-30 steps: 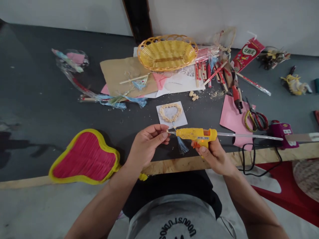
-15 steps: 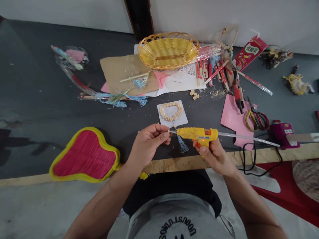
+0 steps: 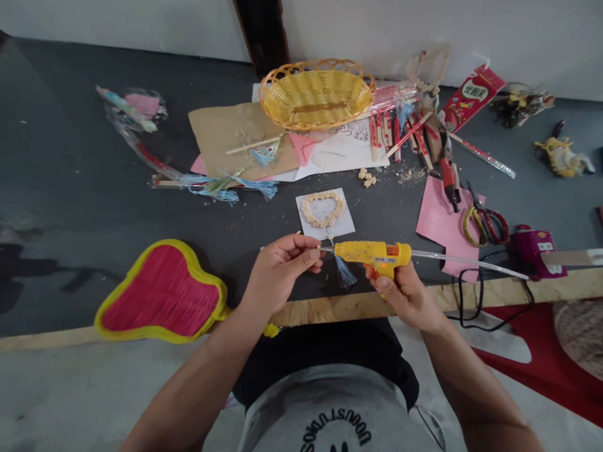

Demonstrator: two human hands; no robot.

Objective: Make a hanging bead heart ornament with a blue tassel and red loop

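Right hand: the right hand point(image 3: 405, 292), right of centre in the frame, is wrapped around the grip of a yellow plastic glue gun point(image 3: 360, 252), with the index finger near the orange trigger, probably so that one hand can both steady and squeeze it.
Left hand: the left hand point(image 3: 282, 270), near the middle of the frame, pinches a small pale piece point(image 3: 319, 248) between thumb and fingers; its exact shape is too small to tell.
Nozzle: the gun lies level and points to frame left, its metal tip right at the pinched piece, which seems to let the fingers present the piece to the tip.
Glue stick: a long clear glue stick point(image 3: 452, 257) runs out of the gun's back toward frame right, free of the hand.
Heart ring: a heart-shaped ring of knobbly cream pieces point(image 3: 323, 223) rests on a square white card point(image 3: 347, 223) just above the hands, presumably kept within easy reach and off the tabletop.
Tassel: a blue thread tassel point(image 3: 345, 275) hangs below the ring, partly behind the gun.
Spare pieces: a few cream clustered bits point(image 3: 367, 177) sit near the card, to its upper right, likely handy for picking up.
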